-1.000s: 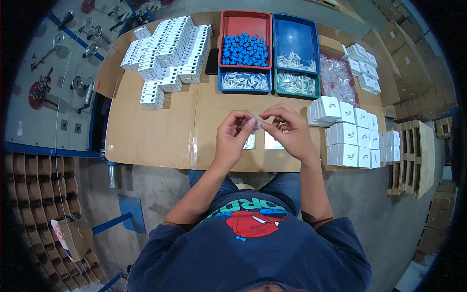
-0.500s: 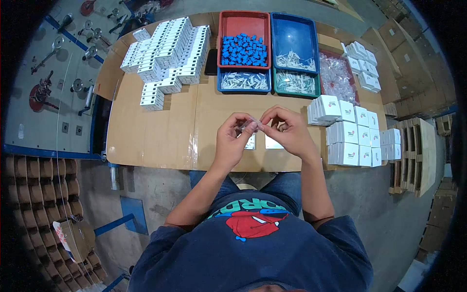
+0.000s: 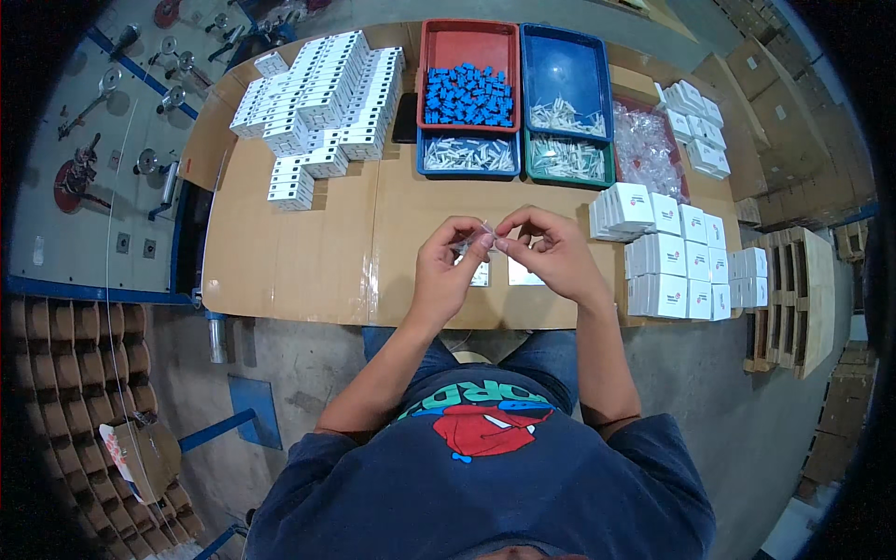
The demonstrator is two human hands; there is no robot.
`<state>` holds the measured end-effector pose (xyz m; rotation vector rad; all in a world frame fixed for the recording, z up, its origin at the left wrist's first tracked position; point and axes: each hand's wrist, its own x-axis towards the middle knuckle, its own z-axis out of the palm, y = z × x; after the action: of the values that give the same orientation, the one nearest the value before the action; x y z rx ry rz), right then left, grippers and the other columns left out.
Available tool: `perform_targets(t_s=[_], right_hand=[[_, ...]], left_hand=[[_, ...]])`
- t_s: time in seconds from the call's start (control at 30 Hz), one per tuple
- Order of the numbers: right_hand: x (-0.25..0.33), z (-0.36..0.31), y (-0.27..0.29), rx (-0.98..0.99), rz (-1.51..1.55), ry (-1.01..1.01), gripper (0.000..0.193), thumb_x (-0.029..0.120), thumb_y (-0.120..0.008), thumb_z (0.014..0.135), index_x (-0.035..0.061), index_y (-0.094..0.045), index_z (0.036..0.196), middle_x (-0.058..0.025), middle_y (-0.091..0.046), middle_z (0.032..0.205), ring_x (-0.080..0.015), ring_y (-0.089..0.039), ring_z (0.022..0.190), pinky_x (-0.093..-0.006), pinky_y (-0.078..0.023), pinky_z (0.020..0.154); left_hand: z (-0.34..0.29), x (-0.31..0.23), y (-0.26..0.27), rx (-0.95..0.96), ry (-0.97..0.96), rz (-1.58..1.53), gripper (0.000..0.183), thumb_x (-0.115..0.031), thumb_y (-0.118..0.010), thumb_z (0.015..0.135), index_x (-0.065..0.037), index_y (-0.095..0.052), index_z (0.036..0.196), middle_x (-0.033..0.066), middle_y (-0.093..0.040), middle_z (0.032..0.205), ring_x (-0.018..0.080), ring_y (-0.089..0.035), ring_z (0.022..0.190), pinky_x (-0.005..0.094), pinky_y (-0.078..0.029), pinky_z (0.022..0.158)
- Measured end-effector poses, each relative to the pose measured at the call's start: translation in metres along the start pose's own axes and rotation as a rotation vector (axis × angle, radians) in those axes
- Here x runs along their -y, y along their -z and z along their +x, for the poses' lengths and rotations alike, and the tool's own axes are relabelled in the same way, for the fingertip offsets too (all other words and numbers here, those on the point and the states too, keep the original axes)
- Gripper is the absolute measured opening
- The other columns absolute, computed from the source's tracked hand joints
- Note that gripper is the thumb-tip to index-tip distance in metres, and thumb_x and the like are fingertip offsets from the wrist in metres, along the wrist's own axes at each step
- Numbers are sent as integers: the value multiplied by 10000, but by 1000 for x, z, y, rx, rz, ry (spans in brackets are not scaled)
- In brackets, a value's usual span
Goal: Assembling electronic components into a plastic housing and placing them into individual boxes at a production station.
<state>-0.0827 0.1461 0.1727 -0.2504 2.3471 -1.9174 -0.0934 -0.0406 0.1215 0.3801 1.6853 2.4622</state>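
Note:
My left hand (image 3: 450, 266) and my right hand (image 3: 551, 250) meet above the near middle of a cardboard-covered table (image 3: 308, 243). Between their fingertips they pinch a small clear plastic bag (image 3: 485, 235); what is inside it is too small to tell. Under the hands lie two small white cards (image 3: 518, 274) on the cardboard. Both hands hold the bag a little above the table surface.
At the back stand a red tray of blue parts (image 3: 469, 93), a blue tray (image 3: 565, 79), and smaller trays of clear bagged pieces (image 3: 467, 154). White boxes are stacked at back left (image 3: 322, 93) and at right (image 3: 672, 261). Clear bags (image 3: 644, 149) lie back right.
The hands stay together at the same spot; the fingers have shifted slightly on the small bag, and the right hand has edged a little toward me.

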Motion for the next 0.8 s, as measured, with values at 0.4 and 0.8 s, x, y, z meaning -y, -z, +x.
perform_targets(t_s=[0.4, 0.8], right_hand=[[-2, 0, -6, -130, -109, 35, 129, 109, -779, 875, 18, -732, 954, -12, -713, 857, -61, -580, 704, -247, -459, 618], [-7, 4, 1, 63, -127, -25, 117, 103, -733, 889, 17, -685, 953, -17, -678, 809, -66, -565, 684, -249, -463, 631]], left_hand=[[3, 0, 0, -33, 28, 42, 164, -44, -687, 967, 3, -635, 1115, 60, -663, 1019, 114, -622, 920, 264, -530, 779], [-1, -3, -1, -46, 91, 121, 127, -54, -695, 962, 0, -663, 1073, 35, -692, 987, 87, -633, 901, 247, -524, 781]])
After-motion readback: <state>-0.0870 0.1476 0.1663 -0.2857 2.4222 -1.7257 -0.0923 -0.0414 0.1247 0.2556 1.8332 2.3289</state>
